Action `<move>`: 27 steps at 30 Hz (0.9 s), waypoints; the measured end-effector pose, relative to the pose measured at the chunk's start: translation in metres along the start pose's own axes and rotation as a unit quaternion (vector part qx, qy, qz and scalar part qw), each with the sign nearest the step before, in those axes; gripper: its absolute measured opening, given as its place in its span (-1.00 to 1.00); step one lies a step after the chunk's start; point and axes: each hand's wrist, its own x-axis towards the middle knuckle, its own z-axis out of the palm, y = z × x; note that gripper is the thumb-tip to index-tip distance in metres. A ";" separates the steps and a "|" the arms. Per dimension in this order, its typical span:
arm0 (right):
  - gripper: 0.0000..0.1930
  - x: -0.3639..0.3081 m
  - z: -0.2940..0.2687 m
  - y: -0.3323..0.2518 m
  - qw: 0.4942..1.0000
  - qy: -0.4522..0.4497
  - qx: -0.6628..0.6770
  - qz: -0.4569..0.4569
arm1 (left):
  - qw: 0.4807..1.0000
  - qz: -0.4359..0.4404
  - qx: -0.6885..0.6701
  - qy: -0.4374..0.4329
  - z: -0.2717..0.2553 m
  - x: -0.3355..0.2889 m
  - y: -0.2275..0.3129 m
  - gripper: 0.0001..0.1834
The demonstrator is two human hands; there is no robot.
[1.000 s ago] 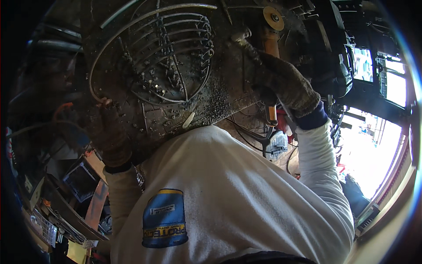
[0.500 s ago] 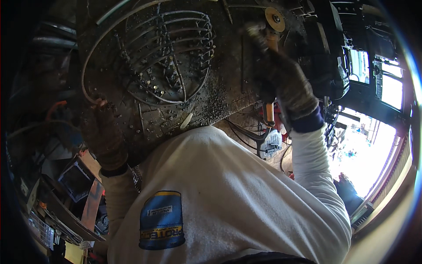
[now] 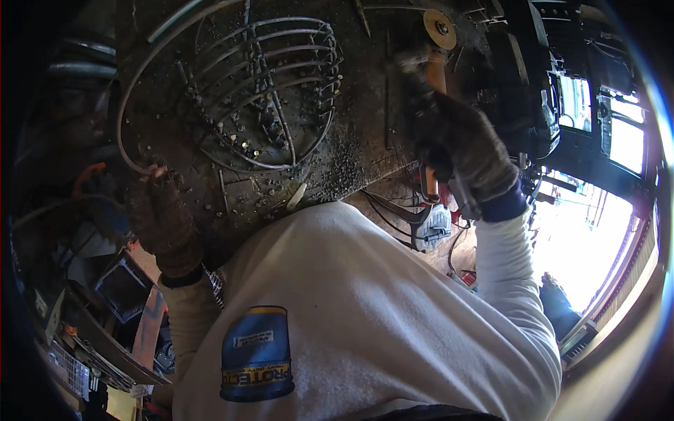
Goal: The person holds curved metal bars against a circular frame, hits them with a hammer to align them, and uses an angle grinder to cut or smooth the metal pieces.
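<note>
My left hand [image 3: 165, 224], in a dark worn glove with bare fingertips, pinches the lower end of a long curved metal rod [image 3: 125, 105]. This rod arcs up and around the left side of a rib-like frame of bent metal bars [image 3: 284, 64] on the dark workbench. My right hand [image 3: 467, 144], also gloved, is closed around a tool [image 3: 418, 77] raised over the bench's right side. Motion blurs the tool, so its kind is unclear. Just behind that hand lies an angle grinder [image 3: 436, 69] with an orange body and a tan disc.
Dark grit and small lumps [image 3: 344, 172] cover the workbench [image 3: 368, 77] around the frame. A pale sliver [image 3: 297, 194] lies by the front edge. Below the bench to the right are a grey machine part [image 3: 432, 228] and cables. Metal scraps and a wire basket [image 3: 69, 368] crowd the lower left.
My right hand has shifted a little right and down with the blurred tool. The left hand and the curved rod's lower end have moved slightly left.
</note>
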 end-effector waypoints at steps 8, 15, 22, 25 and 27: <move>-0.54 -0.009 0.019 0.003 0.973 -0.153 0.171 0.023 | 0.997 -0.059 -0.050 -0.008 0.002 0.005 0.004 -0.80; -0.55 0.017 -0.001 0.027 0.981 0.097 0.127 -0.110 | 0.974 -0.158 -0.164 0.003 0.007 -0.005 -0.004 -0.81; -0.47 -0.002 0.007 -0.010 0.996 0.079 -0.014 -0.032 | 0.958 -0.193 -0.211 -0.001 0.004 0.005 0.005 -0.82; -0.48 0.005 0.001 -0.002 0.984 0.131 0.093 -0.072 | 0.993 -0.104 -0.058 -0.017 0.004 0.005 -0.004 -0.82; -0.49 -0.004 0.024 0.001 0.977 0.030 0.210 -0.003 | 0.966 -0.155 -0.205 0.020 0.007 -0.001 -0.008 -0.82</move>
